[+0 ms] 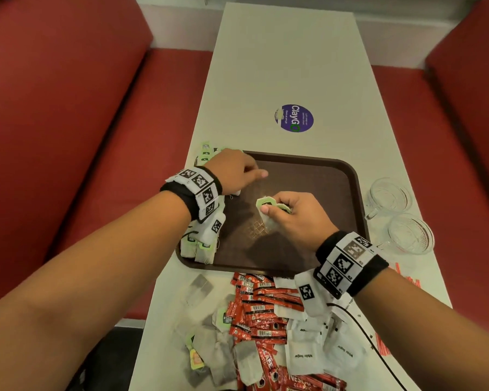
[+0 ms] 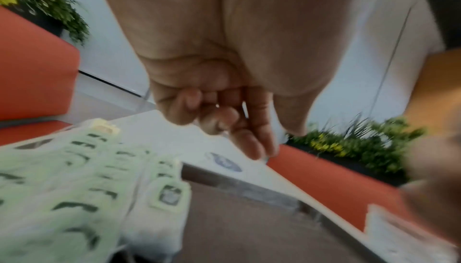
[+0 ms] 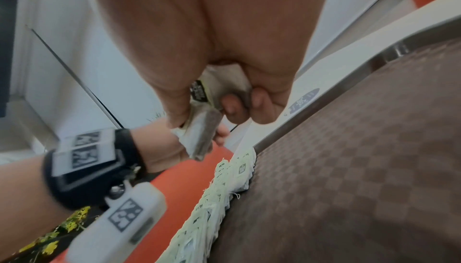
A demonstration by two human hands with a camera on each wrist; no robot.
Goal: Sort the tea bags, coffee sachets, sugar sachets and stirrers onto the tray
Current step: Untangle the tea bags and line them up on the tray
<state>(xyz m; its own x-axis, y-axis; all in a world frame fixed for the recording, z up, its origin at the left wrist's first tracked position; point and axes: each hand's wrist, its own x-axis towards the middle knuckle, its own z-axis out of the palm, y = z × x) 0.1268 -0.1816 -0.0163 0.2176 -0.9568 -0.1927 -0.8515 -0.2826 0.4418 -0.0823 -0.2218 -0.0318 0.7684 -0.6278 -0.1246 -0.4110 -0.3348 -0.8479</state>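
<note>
A brown tray lies on the white table. Along its left edge runs a row of tea bags with green tags. My left hand hovers over the tray's far left corner, fingers loosely curled and index finger out, holding nothing I can see. My right hand is above the tray's middle and grips a small stack of tea bags. In front of the tray is a mixed heap: red coffee sachets, white sugar sachets and loose tea bags. Red-striped stirrers lie at the right.
Two glass cups stand right of the tray. A purple round sticker is on the bare far half of the table. Red benches flank the table. A black cable crosses the sugar sachets.
</note>
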